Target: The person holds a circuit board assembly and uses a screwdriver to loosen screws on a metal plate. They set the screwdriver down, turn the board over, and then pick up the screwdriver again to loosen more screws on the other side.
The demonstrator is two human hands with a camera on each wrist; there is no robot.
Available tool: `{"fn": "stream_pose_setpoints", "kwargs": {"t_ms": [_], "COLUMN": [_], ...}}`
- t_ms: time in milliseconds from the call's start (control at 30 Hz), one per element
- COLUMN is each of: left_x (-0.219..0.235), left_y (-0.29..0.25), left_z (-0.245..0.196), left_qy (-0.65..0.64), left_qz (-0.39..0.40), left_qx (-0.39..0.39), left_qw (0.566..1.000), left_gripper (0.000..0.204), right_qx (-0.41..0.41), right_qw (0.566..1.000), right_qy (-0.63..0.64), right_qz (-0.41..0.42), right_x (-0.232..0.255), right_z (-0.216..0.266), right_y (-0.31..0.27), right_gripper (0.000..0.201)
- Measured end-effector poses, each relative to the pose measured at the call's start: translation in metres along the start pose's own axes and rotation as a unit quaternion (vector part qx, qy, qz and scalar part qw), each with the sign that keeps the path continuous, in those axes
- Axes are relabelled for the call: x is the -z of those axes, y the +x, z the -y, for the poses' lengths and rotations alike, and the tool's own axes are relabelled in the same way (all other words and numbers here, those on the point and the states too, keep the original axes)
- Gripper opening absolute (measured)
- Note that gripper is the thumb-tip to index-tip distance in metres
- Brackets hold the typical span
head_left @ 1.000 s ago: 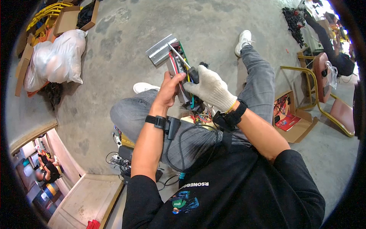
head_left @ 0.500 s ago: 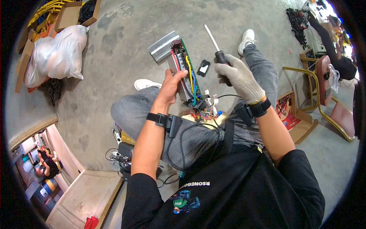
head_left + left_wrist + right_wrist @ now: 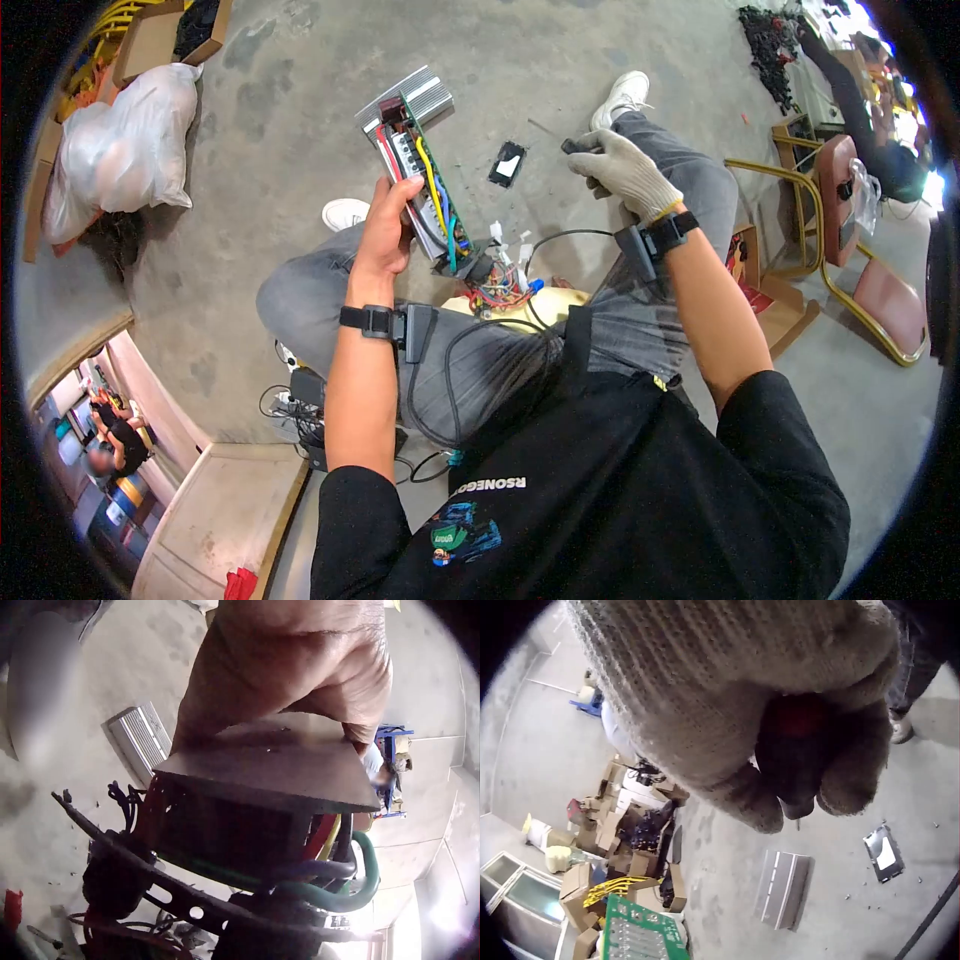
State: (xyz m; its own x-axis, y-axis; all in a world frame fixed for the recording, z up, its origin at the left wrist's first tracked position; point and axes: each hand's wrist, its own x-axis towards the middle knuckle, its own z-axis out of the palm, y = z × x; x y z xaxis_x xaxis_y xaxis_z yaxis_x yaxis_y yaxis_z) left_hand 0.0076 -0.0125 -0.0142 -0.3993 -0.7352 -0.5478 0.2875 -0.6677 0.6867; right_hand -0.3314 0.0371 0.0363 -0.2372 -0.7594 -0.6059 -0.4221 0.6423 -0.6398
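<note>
My bare left hand [image 3: 385,228] [image 3: 292,667] grips a long circuit board assembly [image 3: 420,185] by its side plate [image 3: 270,769]. Yellow, blue and green wires run along it, and a wire bundle [image 3: 497,287] hangs at its lower end. In the gloved right hand [image 3: 625,172] [image 3: 742,697] is a screwdriver [image 3: 566,146], its dark handle [image 3: 791,761] held between the curled fingers, away from the board. The board's green end [image 3: 641,930] shows at the bottom of the right wrist view.
A black part with a white label [image 3: 507,164] lies on the floor between the hands. Beyond the board is a finned metal piece [image 3: 425,95]. White bags [image 3: 125,150] stand at the left; a chair [image 3: 838,200] and an open box [image 3: 785,318] are at the right.
The right hand has moved away from the board to the right with the screwdriver, uncovering the black part on the floor. The left hand and board have shifted slightly left in the head view.
</note>
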Motion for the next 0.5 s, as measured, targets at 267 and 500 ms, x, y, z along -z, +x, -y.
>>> {"fn": "stream_pose_setpoints", "kwargs": {"t_ms": [267, 500], "left_x": [0.008, -0.006], "left_y": [-0.006, -0.008], "left_z": [0.01, -0.002], "left_qy": [0.012, 0.008], "left_qz": [-0.021, -0.019], "left_qx": [0.067, 0.08], "left_qw": [0.997, 0.997], "left_gripper": [0.046, 0.05], "right_qx": [-0.064, -0.141], "right_qw": [0.992, 0.969], "right_qy": [0.015, -0.153], "right_qz": [0.106, 0.135], "right_x": [-0.035, -0.061], "right_z": [-0.093, -0.127], "right_y": [0.049, 0.061], "right_gripper": [0.042, 0.043]}}
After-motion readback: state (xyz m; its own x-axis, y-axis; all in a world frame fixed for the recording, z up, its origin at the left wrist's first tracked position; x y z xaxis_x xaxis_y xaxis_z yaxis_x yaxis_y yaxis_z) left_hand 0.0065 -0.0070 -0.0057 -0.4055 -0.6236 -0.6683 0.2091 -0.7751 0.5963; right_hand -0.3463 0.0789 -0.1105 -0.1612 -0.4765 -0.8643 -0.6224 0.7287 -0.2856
